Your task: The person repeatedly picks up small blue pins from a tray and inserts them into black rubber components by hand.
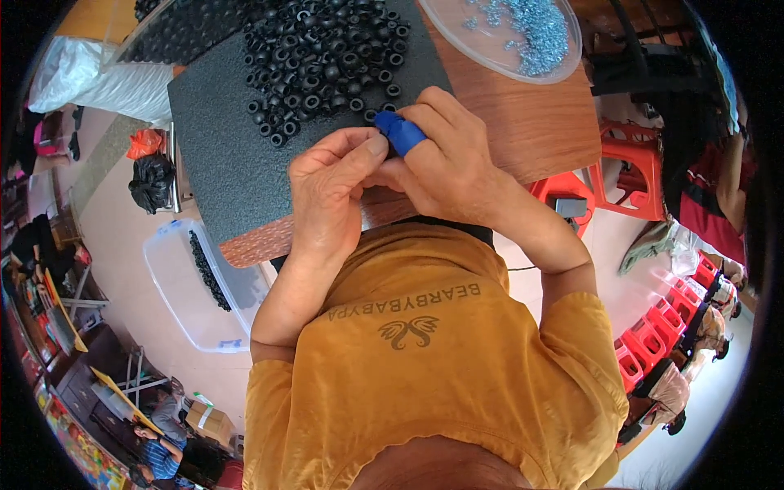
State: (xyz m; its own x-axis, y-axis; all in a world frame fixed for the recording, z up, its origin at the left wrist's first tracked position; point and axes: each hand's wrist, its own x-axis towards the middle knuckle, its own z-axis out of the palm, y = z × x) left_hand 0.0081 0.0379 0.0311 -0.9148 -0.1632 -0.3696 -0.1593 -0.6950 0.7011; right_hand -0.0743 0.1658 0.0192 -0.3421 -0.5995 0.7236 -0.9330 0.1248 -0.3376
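Note:
My left hand (339, 175) and my right hand (445, 155) meet at the near edge of the table, fingertips pinched together. Whatever they hold between them is hidden by the fingers. Blue tape or a finger cover (400, 133) wraps my right index finger. Just beyond my fingers a heap of small black ring-like parts (327, 61), round and hollow, lies on a dark grey textured mat (212, 147). At the far right a clear round tray (457, 41) holds many small shiny light-blue pieces (535, 37).
The wooden table (539, 131) shows right of the mat. A clear plastic bin (184, 327) with a row of black parts stands on the floor at left, below a black bag (152, 181). Red stools (629, 175) stand at right, one bearing a phone-like object (570, 207). Other people sit farther off.

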